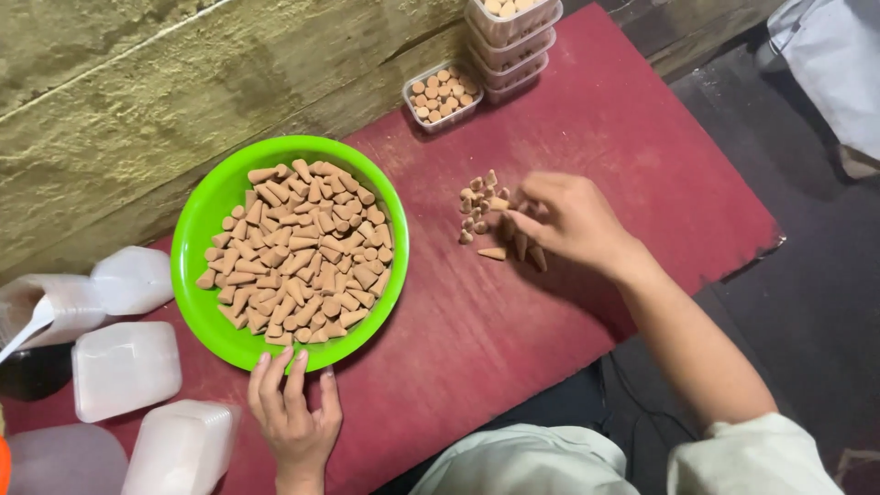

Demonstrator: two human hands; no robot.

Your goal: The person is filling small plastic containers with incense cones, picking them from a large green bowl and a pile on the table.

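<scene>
A bright green bowl (213, 213) heaped with tan incense cones (298, 252) sits on a dark red cloth-covered table (513, 321). My left hand (291, 412) rests flat on the cloth, its fingertips touching the bowl's near rim. To the right, my right hand (568, 220) pinches one cone (498, 203) between thumb and fingers over a small cluster of upright cones (475, 206). Several more cones lie under that hand, and one cone (492, 253) lies on its side just beside it.
A small clear tray filled with cones (443, 94) stands at the far edge, next to a stack of filled clear trays (511, 41). Stacks of empty white plastic containers (126, 368) crowd the left side. A rough wall runs behind the table.
</scene>
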